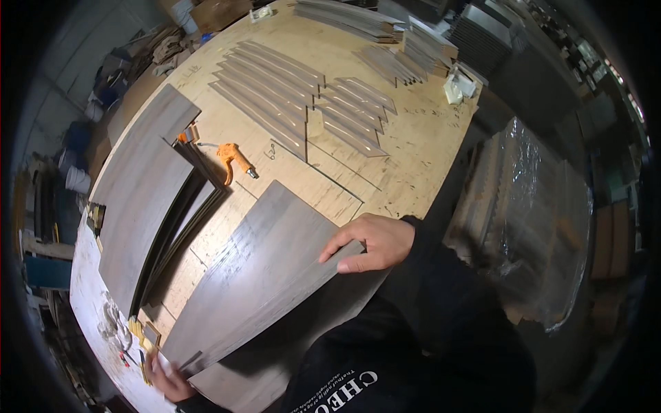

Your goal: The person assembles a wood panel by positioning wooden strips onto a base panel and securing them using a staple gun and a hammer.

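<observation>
A wide grey-brown wooden board (258, 255) lies slanted across the near side of the table. My right hand (375, 242) is closed over its right-hand end, thumb on the near edge and fingers on the top face. At the board's near left corner is my left hand (169, 377), smeared by motion, so I cannot make out its fingers' grip. Close by it lies a small yellow tool (143, 334). Beneath my board, nearer my body, another grey board (241, 385) shows in part. An orange air blow gun (237, 162) rests beyond the board.
To the left stand stacked grey boards (148, 196) with dark edges. Rows of narrow grey strips (265, 89) with glossy lines lie farther up the plywood table (420, 148). More strips (348, 20) are piled at the far edge. A plastic-wrapped stack (527, 213) stands right of the table.
</observation>
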